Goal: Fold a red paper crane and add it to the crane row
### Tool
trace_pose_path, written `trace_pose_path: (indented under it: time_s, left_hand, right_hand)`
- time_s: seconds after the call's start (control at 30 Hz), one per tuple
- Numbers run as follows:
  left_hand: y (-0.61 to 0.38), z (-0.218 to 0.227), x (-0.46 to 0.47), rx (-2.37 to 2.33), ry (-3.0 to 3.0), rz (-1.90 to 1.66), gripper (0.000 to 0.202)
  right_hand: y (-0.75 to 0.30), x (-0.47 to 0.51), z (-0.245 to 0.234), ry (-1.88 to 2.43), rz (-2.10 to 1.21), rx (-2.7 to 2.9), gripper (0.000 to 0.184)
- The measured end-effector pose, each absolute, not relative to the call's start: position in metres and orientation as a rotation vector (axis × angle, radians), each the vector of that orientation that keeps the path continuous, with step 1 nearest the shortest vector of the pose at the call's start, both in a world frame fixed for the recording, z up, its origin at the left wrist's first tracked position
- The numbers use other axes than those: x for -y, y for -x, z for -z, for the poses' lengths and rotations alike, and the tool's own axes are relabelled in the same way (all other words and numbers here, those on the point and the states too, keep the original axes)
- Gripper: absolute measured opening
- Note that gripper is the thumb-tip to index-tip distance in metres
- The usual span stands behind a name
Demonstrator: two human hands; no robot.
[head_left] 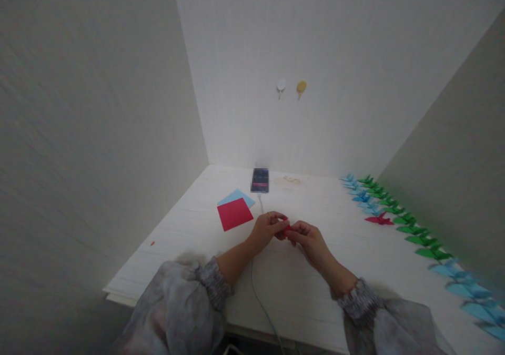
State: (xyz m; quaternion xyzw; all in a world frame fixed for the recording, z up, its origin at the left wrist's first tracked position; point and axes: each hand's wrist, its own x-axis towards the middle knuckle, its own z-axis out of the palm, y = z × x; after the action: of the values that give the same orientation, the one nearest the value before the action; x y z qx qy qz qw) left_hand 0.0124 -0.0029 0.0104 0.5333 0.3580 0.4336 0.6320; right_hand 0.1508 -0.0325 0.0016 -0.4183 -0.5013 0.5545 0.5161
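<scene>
Between my two hands is a small folded piece of red paper (286,231), mostly hidden by the fingers. My left hand (268,231) pinches it from the left, with a ring on one finger. My right hand (308,239) pinches it from the right, fingertips close to those of the left. Both hands are just above the white table. Left of them a flat red paper sheet (235,214) lies partly over light blue paper (237,195).
Rows of folded paper cranes, green (414,229) and light blue (469,289), line the table's right side, with one red crane (380,219) among them. A phone (260,180) lies at the back, its cable (256,286) running forward beneath my left arm. Two hooks (301,87) are on the wall.
</scene>
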Motion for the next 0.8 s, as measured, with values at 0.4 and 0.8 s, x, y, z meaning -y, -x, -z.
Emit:
trace_pose_path:
  time_s: [0.4, 0.8]
  left_hand:
    - [-0.0114, -0.0122, 0.0050, -0.820, -1.210, -1.012, 0.029]
    - [-0.0103, -0.0154, 0.0047, -0.752, -1.209, -0.953, 0.034]
  right_hand:
    - [-0.1492, 0.0345, -0.0041, 0.998, -1.373, 1.196, 0.014]
    - [-0.1521, 0.0355, -0.0038, 0.970, -1.408, 1.143, 0.012]
